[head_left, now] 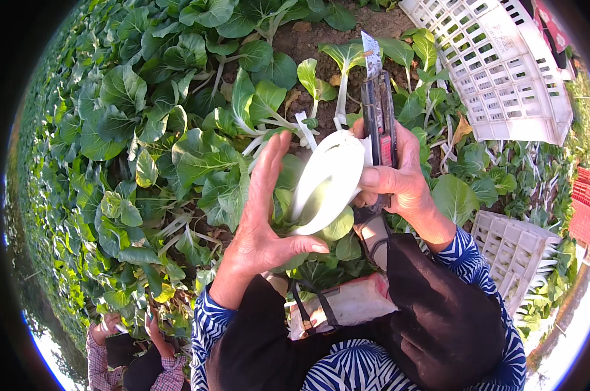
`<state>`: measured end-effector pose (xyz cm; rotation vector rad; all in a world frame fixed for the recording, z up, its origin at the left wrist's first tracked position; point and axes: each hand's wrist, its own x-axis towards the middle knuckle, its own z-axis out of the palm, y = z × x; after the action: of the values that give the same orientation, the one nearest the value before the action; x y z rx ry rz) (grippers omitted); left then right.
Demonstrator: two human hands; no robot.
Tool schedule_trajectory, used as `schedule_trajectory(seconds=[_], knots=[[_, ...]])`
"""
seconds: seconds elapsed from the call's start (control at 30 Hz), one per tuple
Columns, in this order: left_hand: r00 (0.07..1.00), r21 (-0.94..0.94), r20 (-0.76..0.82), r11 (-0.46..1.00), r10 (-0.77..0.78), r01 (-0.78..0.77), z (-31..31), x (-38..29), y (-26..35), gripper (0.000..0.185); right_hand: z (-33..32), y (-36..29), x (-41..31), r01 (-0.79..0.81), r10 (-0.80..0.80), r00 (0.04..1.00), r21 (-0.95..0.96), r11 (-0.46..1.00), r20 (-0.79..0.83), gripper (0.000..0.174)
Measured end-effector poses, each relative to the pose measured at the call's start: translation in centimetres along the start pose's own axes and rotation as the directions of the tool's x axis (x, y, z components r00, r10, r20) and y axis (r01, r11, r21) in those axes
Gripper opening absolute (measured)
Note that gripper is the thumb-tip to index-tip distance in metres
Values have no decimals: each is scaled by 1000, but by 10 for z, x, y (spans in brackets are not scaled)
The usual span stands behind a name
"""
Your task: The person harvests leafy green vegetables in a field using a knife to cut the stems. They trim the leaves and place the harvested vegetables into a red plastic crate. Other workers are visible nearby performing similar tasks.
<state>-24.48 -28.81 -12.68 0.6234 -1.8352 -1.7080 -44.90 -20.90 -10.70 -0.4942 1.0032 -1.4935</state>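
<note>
A head of bok choy point(326, 178) with a thick white base is between my two hands, its base end up and its green leaves below. My right hand point(397, 171) grips a snap-off utility knife point(379, 115) with a dark body, its stained blade out and pointing away from me; the thumb of that hand also touches the cabbage's side. My left hand point(268, 220) is spread beside the head, thumb and fingers wide apart around its left side. Whether the left palm touches the leaves is hidden. Cut pale stalks and leaves lie on the soil just beyond.
Leafy plants point(124, 93) grow densely at left. A white plastic crate point(500, 68) stands at the upper right, another crate point(512, 249) at the right, red crates point(585, 210) farther off. A low padded seat point(343, 305) is between my legs. A co-worker's hands point(110, 323) are at lower left.
</note>
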Motion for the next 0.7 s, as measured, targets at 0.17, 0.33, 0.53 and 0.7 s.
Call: schedule_trajectory(seconds=[0.17,0.33,0.53,0.7], knots=[[839,-384,300,748,-453,541,18,-14,-12,102,-1,11,3,-36,29,998,-158,987,-48,36],[950,-389,-56,883,-308,264,4,-7,-4,87,-41,-17,-2,215,-219,968,-48,975,-122,28],[942,-82,-291,985,-169,152,-56,11,12,69,-95,-26,4,91,112,989,-993,72,99,46],[919,591,-201,706,-339,390,-66,4,-41,47,-55,70,45,193,321,917,-968,159,236,35]])
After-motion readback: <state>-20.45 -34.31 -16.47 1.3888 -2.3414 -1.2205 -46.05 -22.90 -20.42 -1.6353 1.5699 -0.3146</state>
